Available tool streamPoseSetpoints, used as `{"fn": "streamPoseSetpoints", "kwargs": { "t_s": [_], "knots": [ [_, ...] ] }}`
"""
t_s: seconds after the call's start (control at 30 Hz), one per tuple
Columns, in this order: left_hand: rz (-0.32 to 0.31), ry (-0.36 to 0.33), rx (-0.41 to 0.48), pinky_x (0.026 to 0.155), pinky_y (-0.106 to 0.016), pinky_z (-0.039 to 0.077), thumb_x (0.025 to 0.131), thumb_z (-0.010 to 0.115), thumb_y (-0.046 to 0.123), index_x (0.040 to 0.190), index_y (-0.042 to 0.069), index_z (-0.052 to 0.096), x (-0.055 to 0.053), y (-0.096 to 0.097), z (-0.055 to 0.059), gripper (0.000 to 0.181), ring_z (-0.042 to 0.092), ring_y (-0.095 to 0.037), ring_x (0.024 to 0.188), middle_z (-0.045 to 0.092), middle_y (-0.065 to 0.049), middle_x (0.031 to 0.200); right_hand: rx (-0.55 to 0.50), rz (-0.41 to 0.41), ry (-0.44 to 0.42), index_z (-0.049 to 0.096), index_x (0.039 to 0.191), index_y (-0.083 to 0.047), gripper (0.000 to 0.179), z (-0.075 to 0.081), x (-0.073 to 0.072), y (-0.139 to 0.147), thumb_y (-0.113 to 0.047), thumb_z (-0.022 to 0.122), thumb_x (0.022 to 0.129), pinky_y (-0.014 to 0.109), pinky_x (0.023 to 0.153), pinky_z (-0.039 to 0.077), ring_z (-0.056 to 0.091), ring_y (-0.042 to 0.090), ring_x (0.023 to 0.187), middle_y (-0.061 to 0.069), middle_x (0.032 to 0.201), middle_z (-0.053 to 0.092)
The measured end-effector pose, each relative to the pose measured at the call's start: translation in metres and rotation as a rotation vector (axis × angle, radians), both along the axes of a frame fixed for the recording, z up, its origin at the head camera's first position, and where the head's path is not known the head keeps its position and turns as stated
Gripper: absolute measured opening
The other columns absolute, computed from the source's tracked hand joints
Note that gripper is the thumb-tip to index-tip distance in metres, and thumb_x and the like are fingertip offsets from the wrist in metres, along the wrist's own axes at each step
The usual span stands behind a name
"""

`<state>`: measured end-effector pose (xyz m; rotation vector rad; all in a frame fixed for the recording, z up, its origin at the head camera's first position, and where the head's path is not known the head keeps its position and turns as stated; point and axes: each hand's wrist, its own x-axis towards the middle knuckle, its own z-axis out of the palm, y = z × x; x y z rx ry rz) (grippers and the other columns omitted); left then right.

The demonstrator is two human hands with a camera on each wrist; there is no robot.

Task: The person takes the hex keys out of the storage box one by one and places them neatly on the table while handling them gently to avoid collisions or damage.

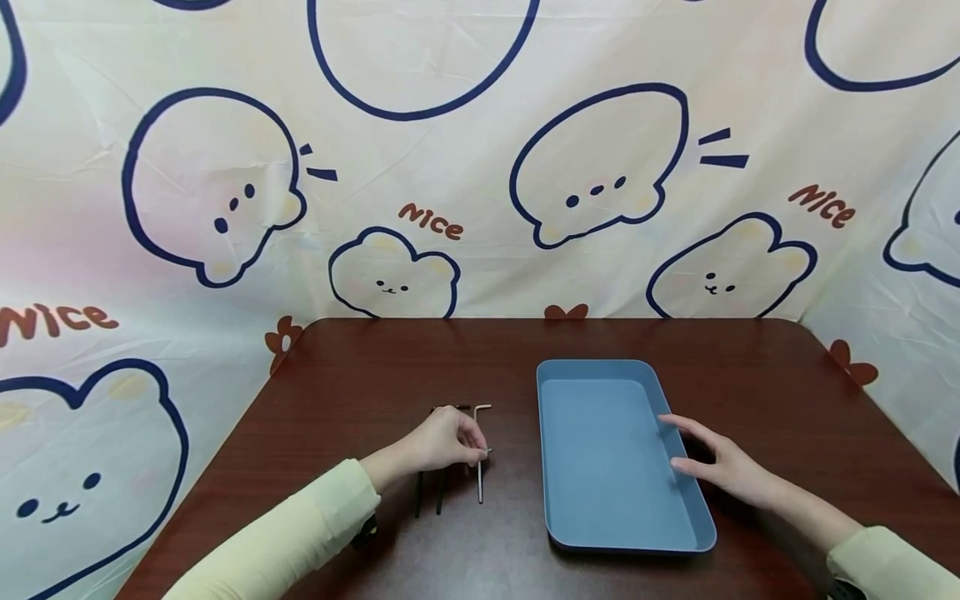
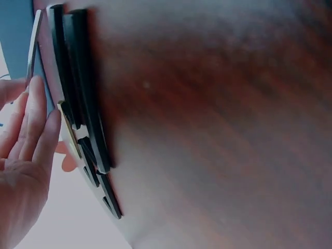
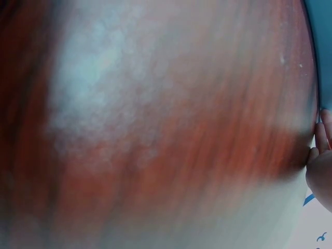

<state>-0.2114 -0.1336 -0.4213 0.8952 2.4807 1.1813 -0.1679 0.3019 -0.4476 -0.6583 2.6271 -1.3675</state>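
Observation:
My left hand (image 1: 446,437) pinches a silver hex key (image 1: 480,487) between thumb and fingertips, low over the table left of the blue tray. In the left wrist view the long arm of this hex key (image 2: 33,46) sticks out past the fingertips. Under and beside the hand lie dark hex keys (image 2: 85,88), partly hidden by it in the head view. A brass-coloured hex key (image 1: 483,407) shows just beyond the fingers. My right hand (image 1: 723,467) rests at the right rim of the blue tray (image 1: 551,517), fingers spread and relaxed, index fingertip and thumb over the edge.
The brown wooden table (image 1: 795,375) carries the tray right of its middle. A cloth (image 1: 480,275) printed with cartoon bears stands along the table's far edge and both sides.

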Motion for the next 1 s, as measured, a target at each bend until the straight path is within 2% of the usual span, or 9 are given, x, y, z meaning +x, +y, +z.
{"fn": "streamPoseSetpoints", "kwargs": {
  "t_s": [0.07,0.2,0.27,0.57,1.0],
  "knots": [
    [0.014,0.044,-0.032,0.053,-0.021,0.049,0.081,0.075,0.002,0.073,0.009,0.073,-0.0002,0.0002,-0.0009,0.011,0.062,-0.009,0.054,0.065,0.006,0.060,0.000,-0.001,-0.001,0.040,0.144,-0.004,0.056,0.0007,-0.0001,-0.0002,-0.014,0.064,0.094,0.066,0.090,0.038,0.040,0.011,0.122,0.027,0.143,0.039],
    [0.046,0.105,-0.074,0.053,-0.019,0.046,0.080,0.077,0.005,0.071,0.012,0.074,-0.0010,0.0003,-0.0043,0.011,0.056,0.000,0.052,0.063,0.009,0.056,0.002,0.000,-0.011,0.039,0.144,-0.003,0.057,0.0018,0.0000,-0.0009,-0.014,0.064,0.094,0.067,0.089,0.038,0.038,0.040,0.123,0.028,0.143,0.039],
    [0.058,0.128,-0.089,0.054,-0.019,0.045,0.078,0.078,0.005,0.070,0.013,0.075,-0.0017,0.0003,-0.0057,0.012,0.054,0.001,0.052,0.062,0.011,0.055,0.000,0.002,-0.013,0.039,0.144,-0.003,0.057,0.0019,0.0000,-0.0012,-0.014,0.064,0.094,0.067,0.089,0.038,0.036,0.046,0.123,0.029,0.143,0.038],
    [0.085,0.180,-0.156,0.056,-0.019,0.044,0.074,0.080,0.005,0.068,0.015,0.076,-0.0017,0.0002,-0.0066,0.012,0.050,0.003,0.056,0.062,0.016,0.059,-0.007,0.005,-0.013,0.039,0.144,-0.001,0.057,0.0027,0.0004,-0.0019,-0.013,0.063,0.094,0.069,0.089,0.037,0.035,0.049,0.124,0.030,0.143,0.038],
    [0.134,0.194,-0.174,0.057,-0.019,0.043,0.072,0.084,0.011,0.063,0.017,0.075,0.0004,-0.0007,-0.0076,0.014,0.047,0.004,0.056,0.063,0.016,0.058,-0.002,0.004,-0.015,0.039,0.144,-0.001,0.057,0.0022,0.0003,-0.0016,-0.013,0.063,0.094,0.069,0.090,0.037,0.036,0.048,0.123,0.030,0.143,0.037]
  ]
}}
